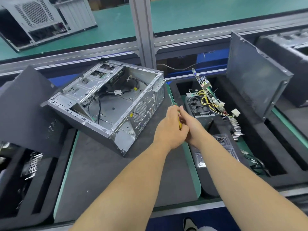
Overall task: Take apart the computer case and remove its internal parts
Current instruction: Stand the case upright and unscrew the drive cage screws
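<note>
Both hands, left hand [170, 125] and right hand [191, 124], clasp the yellow screwdriver [179, 121] between their fingers, apparently regripping, beside the gutted case [106, 100].

A single wide-angle head-worn view looks forward and steeply down from close above the dark grey foam work mat [103, 172], its frame reaching ahead to the upright silver aluminium post [143, 30]; straight edges bow.

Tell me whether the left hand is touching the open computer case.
Apart. The head view shows the left hand gripping a yellow-handled screwdriver, with dark mat visible between it and the computer case.
</note>
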